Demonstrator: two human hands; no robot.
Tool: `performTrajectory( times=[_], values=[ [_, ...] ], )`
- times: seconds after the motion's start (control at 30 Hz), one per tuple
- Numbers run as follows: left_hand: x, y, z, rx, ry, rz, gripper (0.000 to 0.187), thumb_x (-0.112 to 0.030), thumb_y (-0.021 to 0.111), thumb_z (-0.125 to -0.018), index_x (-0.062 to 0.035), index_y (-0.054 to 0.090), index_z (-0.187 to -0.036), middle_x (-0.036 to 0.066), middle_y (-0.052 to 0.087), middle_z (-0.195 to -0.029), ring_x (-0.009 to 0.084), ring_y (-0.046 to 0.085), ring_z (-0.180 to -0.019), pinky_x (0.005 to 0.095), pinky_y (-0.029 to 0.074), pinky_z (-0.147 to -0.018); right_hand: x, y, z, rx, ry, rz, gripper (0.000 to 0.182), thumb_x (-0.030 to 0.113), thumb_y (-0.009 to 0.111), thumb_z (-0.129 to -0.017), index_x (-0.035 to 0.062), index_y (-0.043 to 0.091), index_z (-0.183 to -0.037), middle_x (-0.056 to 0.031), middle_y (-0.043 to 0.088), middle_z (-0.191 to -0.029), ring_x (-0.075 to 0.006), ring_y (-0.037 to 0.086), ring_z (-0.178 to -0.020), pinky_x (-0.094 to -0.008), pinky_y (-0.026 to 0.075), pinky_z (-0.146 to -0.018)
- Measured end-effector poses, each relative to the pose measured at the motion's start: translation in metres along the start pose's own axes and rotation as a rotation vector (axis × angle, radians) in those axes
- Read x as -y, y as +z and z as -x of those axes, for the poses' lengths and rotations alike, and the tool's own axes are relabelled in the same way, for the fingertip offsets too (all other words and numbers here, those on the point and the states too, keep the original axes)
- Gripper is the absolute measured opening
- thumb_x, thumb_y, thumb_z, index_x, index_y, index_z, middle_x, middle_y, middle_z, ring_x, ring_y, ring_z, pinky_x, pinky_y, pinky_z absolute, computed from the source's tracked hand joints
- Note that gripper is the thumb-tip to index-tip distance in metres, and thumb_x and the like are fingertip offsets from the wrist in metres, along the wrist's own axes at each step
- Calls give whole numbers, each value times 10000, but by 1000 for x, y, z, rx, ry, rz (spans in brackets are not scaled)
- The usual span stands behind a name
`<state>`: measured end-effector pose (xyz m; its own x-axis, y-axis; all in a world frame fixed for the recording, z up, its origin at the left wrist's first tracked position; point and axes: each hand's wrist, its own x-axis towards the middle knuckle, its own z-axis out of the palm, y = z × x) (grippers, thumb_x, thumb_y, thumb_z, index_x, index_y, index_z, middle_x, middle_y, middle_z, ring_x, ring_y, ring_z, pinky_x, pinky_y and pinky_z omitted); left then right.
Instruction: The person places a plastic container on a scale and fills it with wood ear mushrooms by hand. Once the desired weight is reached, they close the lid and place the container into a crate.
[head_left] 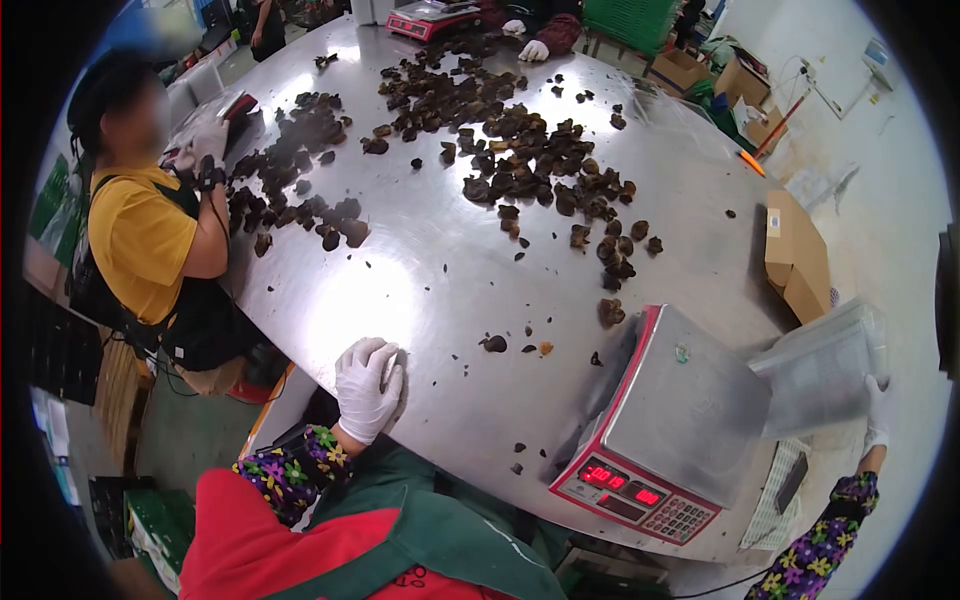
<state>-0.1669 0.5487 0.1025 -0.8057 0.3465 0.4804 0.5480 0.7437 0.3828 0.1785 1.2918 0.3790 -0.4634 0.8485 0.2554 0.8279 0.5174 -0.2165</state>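
My left hand (368,390), in a white glove, rests on the near edge of the metal table (460,400) with its fingers curled inward; whatever is under them is hidden. At the far right, my right hand (879,412), also gloved, grips the outer edge of a stack of clear plastic trays (825,365). Between the hands stands a red-edged scale (690,400) with lit red digits and a bare metal plate. Small dark scraps lie near my left hand, among them a larger dark piece (495,343).
Dark fungus-like pieces (510,150) spread over the table's middle and far side. A cardboard piece (797,255) lies at the right edge. A person in yellow (150,230) works at the left; another person's gloved hands (533,50) are at the far edge, beside a second scale (430,20).
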Motion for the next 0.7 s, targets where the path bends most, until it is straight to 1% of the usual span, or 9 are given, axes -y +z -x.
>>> performTrajectory(
  times=[0.1, 0.17, 0.2, 0.27, 0.33, 0.43, 0.53, 0.67, 0.7],
  values=[
    [0, 0, 0, -3, -12, 13, 310, -145, 689, -800, -102, 624, -1100, 109, 605, -1129, 348, 561, -1104, 474, 416, -952, 33, -9, 33, -97, -77, -82, 293, 219, 587, -970, -34, 625, -1114, -169, 672, -1040, -275, 623, -995, -370, 473, -878],
    [2, 2, -1, -7, -19, 9, 312, -149, 690, -798, -102, 624, -1100, 107, 605, -1131, 348, 558, -1109, 477, 415, -956, 66, -15, 69, -392, -143, -123, 329, 233, 520, -1009, -42, 615, -1163, -185, 658, -1081, -328, 613, -1019, -375, 462, -908],
    [2, 1, 1, 2, -14, 6, 315, -152, 691, -797, -102, 624, -1100, 106, 604, -1133, 349, 556, -1114, 479, 414, -959, 84, -15, 89, -389, -151, -125, 329, 233, 520, -1009, -42, 615, -1163, -185, 658, -1081, -328, 613, -1019, -375, 462, -908],
    [3, 2, 3, 6, -18, 0, 315, -155, 690, -796, -102, 625, -1099, 104, 604, -1137, 349, 553, -1120, 480, 413, -962, 116, -16, 133, -594, -252, -23, 323, 213, 482, -1031, -58, 603, -1159, -203, 641, -1065, -341, 594, -941, -406, 454, -909],
    [4, 3, 2, 7, -7, 0, 315, -158, 690, -796, -101, 626, -1099, 103, 603, -1142, 350, 551, -1126, 481, 412, -966, 132, -1, 185, -466, -223, -78, 280, 182, 478, -1025, -39, 610, -1136, -189, 629, -1079, -349, 586, -976, -436, 433, -916],
    [5, 2, 3, 19, 1, 7, 313, -166, 688, -799, -104, 631, -1100, 101, 602, -1151, 350, 547, -1133, 480, 411, -971, 197, 31, 275, -323, -480, 9, 148, 113, 541, -955, 13, 623, -1027, -162, 609, -949, -337, 568, -961, -444, 420, -898],
    [4, 2, 3, 21, -1, 6, 317, -174, 687, -803, -110, 635, -1109, 99, 602, -1155, 351, 544, -1138, 479, 408, -979, 205, 91, 329, -167, -716, 72, 94, 40, 586, -883, 91, 619, -954, -82, 580, -864, -290, 567, -888, -445, 420, -916],
    [3, -1, 2, 48, 21, 60, 358, -194, 693, -811, -118, 637, -1156, 106, 593, -1183, 349, 534, -1161, 482, 397, -1003, 208, 129, 364, -110, -602, -8, 104, 96, 633, -876, 119, 624, -977, -59, 587, -873, -297, 561, -899, -494, 371, -1037],
    [4, -1, 2, 74, 23, 71, 376, -200, 695, -810, -116, 636, -1172, 113, 590, -1200, 349, 530, -1173, 483, 391, -1015, 209, 127, 365, -112, -567, 12, 160, 123, 639, -882, 121, 631, -1041, -63, 601, -934, -296, 567, -952, -514, 351, -1064]
  ],
)
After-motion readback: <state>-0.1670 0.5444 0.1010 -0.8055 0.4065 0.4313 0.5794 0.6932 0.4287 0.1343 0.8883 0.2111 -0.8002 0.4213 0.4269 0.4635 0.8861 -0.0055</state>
